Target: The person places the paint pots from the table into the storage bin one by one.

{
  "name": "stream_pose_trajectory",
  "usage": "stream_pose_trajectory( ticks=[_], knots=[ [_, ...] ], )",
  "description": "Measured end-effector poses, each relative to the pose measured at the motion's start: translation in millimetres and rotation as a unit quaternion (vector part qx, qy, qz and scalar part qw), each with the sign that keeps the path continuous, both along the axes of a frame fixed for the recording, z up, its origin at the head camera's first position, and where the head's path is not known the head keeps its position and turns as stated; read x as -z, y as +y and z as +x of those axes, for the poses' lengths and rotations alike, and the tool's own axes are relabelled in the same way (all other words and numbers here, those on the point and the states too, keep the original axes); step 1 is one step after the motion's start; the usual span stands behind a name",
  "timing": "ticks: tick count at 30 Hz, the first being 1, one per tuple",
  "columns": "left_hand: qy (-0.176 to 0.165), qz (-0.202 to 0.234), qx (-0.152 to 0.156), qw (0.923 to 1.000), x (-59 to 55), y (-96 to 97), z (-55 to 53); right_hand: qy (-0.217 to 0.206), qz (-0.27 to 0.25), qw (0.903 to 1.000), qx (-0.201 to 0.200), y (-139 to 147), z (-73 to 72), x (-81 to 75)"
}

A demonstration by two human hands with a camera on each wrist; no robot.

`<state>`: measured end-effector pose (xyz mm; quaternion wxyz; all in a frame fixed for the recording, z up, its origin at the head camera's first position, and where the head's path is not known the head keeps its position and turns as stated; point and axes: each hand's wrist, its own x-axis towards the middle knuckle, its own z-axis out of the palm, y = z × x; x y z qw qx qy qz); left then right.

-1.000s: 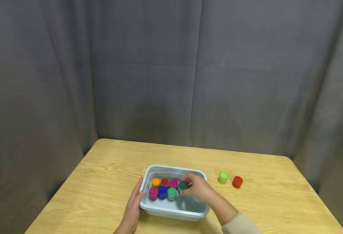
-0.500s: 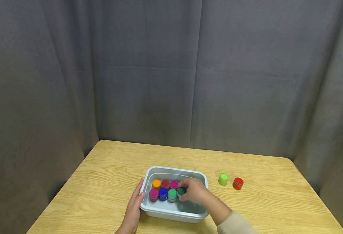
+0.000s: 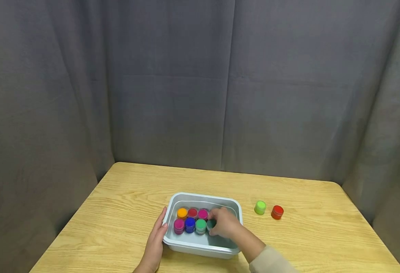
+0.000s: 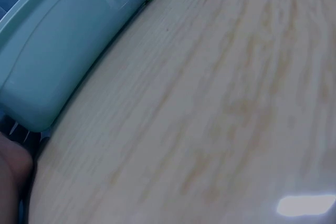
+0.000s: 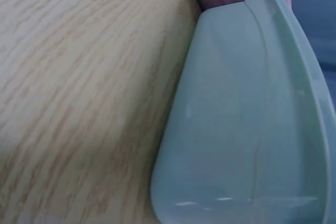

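In the head view, a pale plastic tub (image 3: 200, 248) holds small colored jars in two rows. My right hand (image 3: 225, 223) reaches inside and pinches a dark green-lidded jar (image 3: 211, 224), partly hidden by the fingers. Beside that jar stands a green jar (image 3: 200, 226), followed leftward by a blue jar (image 3: 190, 225) and a magenta jar (image 3: 179, 226). Behind are an orange jar (image 3: 182, 213), a dark red jar (image 3: 192, 212) and a pink jar (image 3: 203, 214). My left hand (image 3: 155, 242) rests against the tub's left side, fingers extended along it, thumb at the rim.
A lime green jar (image 3: 260, 207) and a red jar (image 3: 277, 212) stand on the wooden table (image 3: 135, 189), right of the tub. Grey curtains (image 3: 172, 94) hang behind the table and at both sides. The tub's outer wall (image 5: 226, 108) fills much of the right wrist view.
My right hand has brought the dark green-lidded jar slightly left and down, beside the green jar in the front row. The left hand stays at the tub's side.
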<state>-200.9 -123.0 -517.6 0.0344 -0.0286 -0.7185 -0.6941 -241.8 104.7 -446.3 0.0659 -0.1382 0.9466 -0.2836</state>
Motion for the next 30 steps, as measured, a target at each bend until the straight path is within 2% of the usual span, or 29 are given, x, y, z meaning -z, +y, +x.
stream_pose_trajectory(
  ticks=[11, 17, 24, 30],
  knots=[
    [0.006, -0.004, 0.002, 1.0000, 0.0, -0.4, 0.1, 0.010, 0.016, 0.9998, 0.003, -2, 4.4, 0.4],
    [0.008, -0.005, 0.000, 1.0000, 0.4, -0.2, 0.2, -0.013, 0.008, 0.9999, -0.005, 1, 4.0, -5.6],
    [0.011, -0.002, 0.000, 0.9999, 1.5, -0.8, -0.5, -0.013, -0.038, 0.9992, 0.003, 13, 3.1, -21.3],
    [0.008, -0.007, 0.000, 0.9999, 1.4, -1.1, 0.5, 0.004, -0.106, 0.9926, 0.059, 40, 5.4, -33.2]
  ],
)
